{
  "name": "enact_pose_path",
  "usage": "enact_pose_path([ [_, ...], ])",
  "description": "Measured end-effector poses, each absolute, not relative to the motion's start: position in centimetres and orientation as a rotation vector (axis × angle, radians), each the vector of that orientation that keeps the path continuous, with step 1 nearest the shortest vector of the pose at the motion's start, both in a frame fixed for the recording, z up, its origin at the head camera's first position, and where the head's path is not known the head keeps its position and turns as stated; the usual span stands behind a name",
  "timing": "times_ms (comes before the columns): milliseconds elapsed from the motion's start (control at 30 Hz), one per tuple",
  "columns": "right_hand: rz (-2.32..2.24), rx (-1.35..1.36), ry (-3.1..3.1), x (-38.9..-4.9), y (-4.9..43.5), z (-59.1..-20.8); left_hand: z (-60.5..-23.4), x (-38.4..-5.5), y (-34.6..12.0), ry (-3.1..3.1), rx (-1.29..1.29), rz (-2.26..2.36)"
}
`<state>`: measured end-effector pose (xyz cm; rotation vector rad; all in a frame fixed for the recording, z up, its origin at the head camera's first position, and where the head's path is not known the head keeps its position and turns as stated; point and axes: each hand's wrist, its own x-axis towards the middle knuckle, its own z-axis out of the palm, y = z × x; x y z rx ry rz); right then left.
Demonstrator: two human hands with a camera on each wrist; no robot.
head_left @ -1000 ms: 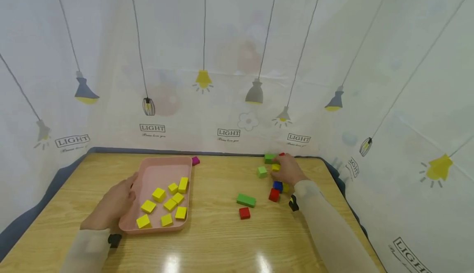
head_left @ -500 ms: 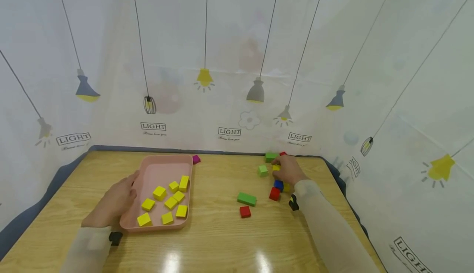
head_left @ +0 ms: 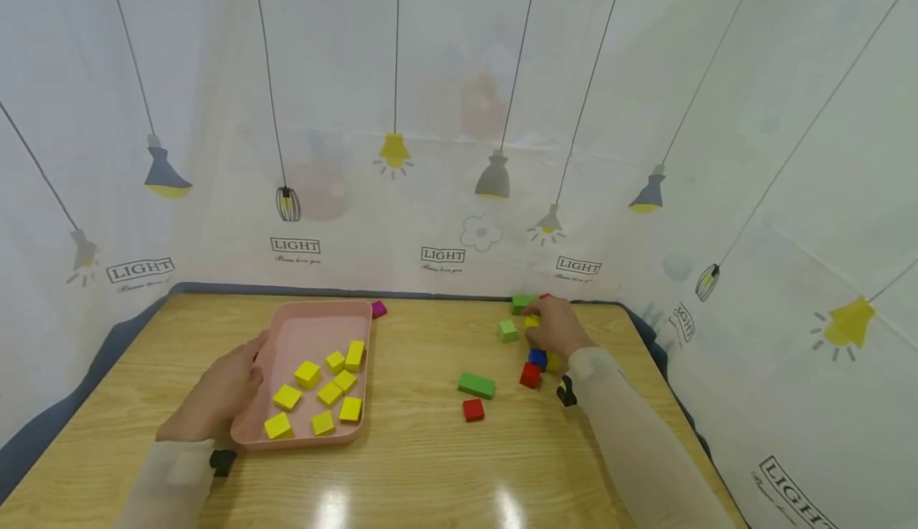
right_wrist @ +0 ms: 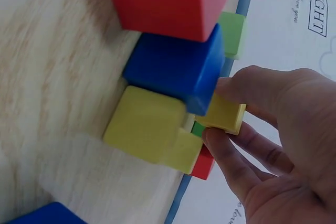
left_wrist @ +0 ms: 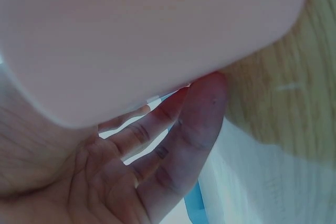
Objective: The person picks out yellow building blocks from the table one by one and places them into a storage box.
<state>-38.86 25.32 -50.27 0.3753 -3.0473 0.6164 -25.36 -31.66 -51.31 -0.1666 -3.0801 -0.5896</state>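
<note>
At the left of the head view, my left hand [head_left: 218, 389] grips the side of a pink tray [head_left: 287, 326], thumb over the rim. In the left wrist view its fingers [left_wrist: 202, 114] touch the tray's outer wall; the thumb is hidden there. Several yellow blocks [head_left: 307, 374] lie loose inside. My right hand [head_left: 559, 327] pinches another yellow block [right_wrist: 223, 113] between thumb and fingertips at the table's far right. Close by it sit a blue block [right_wrist: 170, 69], a red block [right_wrist: 163, 3] and a yellow block [right_wrist: 144, 124].
A green block [head_left: 523, 304] and a light green block [head_left: 507, 331] stand near the far edge. Nearer me lie a long green block [head_left: 476, 385] and a red block [head_left: 473, 410]. Behind the tray's corner is a magenta block [head_left: 378, 309]. A printed curtain [head_left: 445, 194] borders the table.
</note>
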Motion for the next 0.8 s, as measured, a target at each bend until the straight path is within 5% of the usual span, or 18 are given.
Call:
enact_pose_path([
  [800, 0.756, 0.528, -2.915, -37.9, 20.4, -48.2, -51.2, -25.6, -31.7, -3.128, -0.134, -0.633],
])
